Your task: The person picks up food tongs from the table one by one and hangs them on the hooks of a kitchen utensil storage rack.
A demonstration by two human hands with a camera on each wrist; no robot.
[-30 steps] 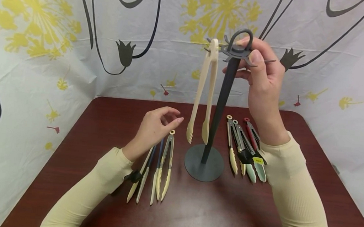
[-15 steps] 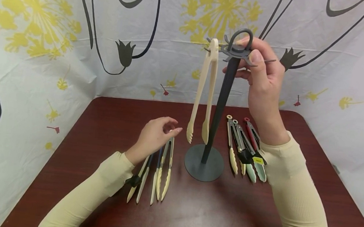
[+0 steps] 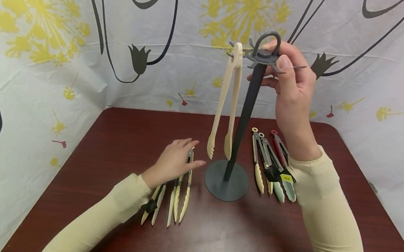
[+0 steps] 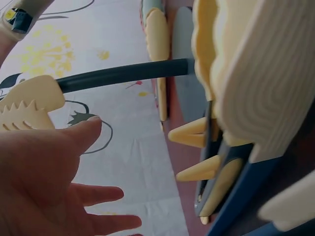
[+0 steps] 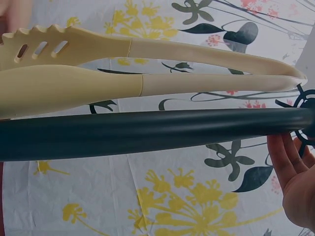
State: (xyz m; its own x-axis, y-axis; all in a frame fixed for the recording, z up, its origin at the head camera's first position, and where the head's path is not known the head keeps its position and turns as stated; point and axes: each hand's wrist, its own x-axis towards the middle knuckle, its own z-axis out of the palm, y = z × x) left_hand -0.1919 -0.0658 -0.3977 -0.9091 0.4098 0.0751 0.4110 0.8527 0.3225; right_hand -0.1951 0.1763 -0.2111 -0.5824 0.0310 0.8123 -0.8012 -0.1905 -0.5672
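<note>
My right hand (image 3: 294,89) grips the hooked top of a dark grey utensil stand (image 3: 246,109), thumb on the disc and fingers behind it. The stand leans, its round base on the table. From a hook on its left hang cream tongs (image 3: 225,92), arms spread, slotted tips down, seen close in the right wrist view. My left hand (image 3: 172,163) is low over the left group of tongs, fingers extended and thumb apart. Beneath it lie tongs with yellow scalloped tips (image 3: 184,207) and blue-handled tongs with pale tips (image 3: 159,205); the hand hides their upper parts.
Right of the base lie several tongs: one with a cream tip (image 3: 259,180), one with mint tips (image 3: 278,192), and one with red handles (image 3: 279,150). Patterned cloth (image 3: 177,80) hangs behind the reddish-brown table (image 3: 211,237).
My left hand has come down toward me over the left tongs, and its fingers have straightened. The right hand, stand and hanging tongs stay in place.
</note>
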